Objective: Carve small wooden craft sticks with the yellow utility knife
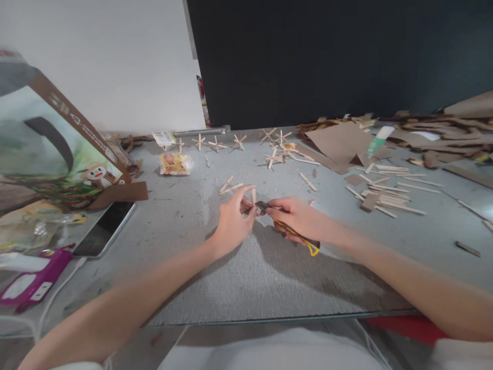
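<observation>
Wooden stick (254, 196) | left grip (235, 222) pinching it | black-yellow tool (308, 241) | right grip (298, 216) wrapped around handle

"What's on that grey table (231, 288)?"

"From here, little wooden stars (199, 142) along the upper middle, a phone (105, 229) at left, loose sticks (402, 206) at right."

"And upper left of centre?"

"A small packet (172, 164), mostly yellow."

Place: craft workspace, likely a small workshop | Work surface: grey tabletop (215, 288) | Craft stock: loose wooden sticks (400, 205), pieces of brown cardboard (335, 144), bark-like strips (435, 141) | Made pieces: small stick stars (199, 142) | Tool: yellow-and-black cutter (295, 231) | Personal item: phone (105, 229)
</observation>
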{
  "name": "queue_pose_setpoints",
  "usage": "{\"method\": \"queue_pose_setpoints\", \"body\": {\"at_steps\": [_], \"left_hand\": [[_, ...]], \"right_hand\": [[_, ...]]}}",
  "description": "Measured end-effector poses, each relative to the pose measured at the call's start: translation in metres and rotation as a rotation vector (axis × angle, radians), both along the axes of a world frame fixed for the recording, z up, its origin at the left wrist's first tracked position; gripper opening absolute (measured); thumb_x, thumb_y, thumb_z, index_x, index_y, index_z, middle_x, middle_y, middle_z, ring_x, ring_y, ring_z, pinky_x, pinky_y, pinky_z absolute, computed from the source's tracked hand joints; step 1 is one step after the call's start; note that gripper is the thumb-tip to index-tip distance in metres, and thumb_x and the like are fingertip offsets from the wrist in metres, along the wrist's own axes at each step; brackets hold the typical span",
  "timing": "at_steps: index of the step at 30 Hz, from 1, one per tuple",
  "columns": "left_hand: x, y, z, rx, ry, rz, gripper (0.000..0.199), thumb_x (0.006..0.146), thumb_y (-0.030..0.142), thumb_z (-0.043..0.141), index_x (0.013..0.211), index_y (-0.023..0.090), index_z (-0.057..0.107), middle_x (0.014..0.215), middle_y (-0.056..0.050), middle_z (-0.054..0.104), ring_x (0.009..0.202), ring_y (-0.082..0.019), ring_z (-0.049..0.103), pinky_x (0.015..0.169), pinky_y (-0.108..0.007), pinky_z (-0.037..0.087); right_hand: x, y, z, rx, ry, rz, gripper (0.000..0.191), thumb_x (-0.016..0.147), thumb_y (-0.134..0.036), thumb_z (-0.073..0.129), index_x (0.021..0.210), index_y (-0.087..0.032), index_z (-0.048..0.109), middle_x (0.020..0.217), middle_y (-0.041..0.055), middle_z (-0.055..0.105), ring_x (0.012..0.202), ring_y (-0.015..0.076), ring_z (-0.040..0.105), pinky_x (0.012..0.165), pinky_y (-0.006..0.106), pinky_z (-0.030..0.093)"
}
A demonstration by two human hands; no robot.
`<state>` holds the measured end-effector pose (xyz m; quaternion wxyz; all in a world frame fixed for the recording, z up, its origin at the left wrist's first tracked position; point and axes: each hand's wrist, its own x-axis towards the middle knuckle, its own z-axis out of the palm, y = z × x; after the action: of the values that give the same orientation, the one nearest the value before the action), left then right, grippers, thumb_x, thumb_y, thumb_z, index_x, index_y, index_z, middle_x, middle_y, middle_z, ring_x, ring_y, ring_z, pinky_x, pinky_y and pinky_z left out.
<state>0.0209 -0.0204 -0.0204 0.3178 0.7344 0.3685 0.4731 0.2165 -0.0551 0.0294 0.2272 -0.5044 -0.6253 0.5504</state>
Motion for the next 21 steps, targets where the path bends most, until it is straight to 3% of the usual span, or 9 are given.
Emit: {"method": "queue_pose_setpoints", "body": {"at_steps": [5, 8, 16, 21], "left_hand": [[0.001, 0.002, 0.002, -0.048, -0.103, -0.048, 0.04, 0.09, 0.019, 0.07, 0.129, 0.023, 0.06, 0.078, 0.004, 0.064, 0.066, -0.013, 0.073, 0.068, -0.027, 0.062], [0.0, 0.002, 0.006, -0.074, -0.148, -0.065, 0.043, 0.089, 0.024, 0.074, 0.129, 0.022, 0.06, 0.079, 0.005, 0.061, 0.065, -0.012, 0.072, 0.065, -0.025, 0.061], [0.001, 0.002, 0.006, -0.093, -0.232, -0.071, 0.045, 0.087, 0.024, 0.075, 0.129, 0.023, 0.06, 0.082, 0.005, 0.06, 0.065, -0.01, 0.071, 0.066, -0.024, 0.061], [0.004, 0.0, 0.003, -0.143, -0.24, -0.076, 0.045, 0.087, 0.023, 0.075, 0.129, 0.021, 0.06, 0.078, 0.005, 0.061, 0.062, -0.013, 0.073, 0.064, -0.027, 0.062]], "right_hand": [[0.01, 0.008, 0.002, -0.243, 0.238, -0.031, 0.021, 0.097, -0.04, 0.062, 0.106, -0.022, 0.061, 0.057, -0.009, 0.05, 0.03, 0.0047, 0.032, 0.029, 0.019, 0.027], [0.014, 0.01, 0.002, -0.295, 0.301, -0.012, 0.026, 0.093, -0.043, 0.068, 0.105, -0.021, 0.061, 0.057, -0.0089, 0.051, 0.029, 0.0047, 0.031, 0.028, 0.02, 0.025], [0.013, 0.007, -0.007, 0.029, 0.266, 0.042, 0.034, 0.093, -0.053, 0.067, 0.097, -0.019, 0.065, 0.057, -0.0094, 0.052, 0.03, 0.005, 0.042, 0.035, 0.019, 0.038], [0.009, 0.001, -0.005, 0.174, 0.188, -0.087, 0.036, 0.091, -0.057, 0.068, 0.095, -0.021, 0.065, 0.052, -0.0111, 0.045, 0.035, 0.0068, 0.039, 0.045, 0.028, 0.057]]}}
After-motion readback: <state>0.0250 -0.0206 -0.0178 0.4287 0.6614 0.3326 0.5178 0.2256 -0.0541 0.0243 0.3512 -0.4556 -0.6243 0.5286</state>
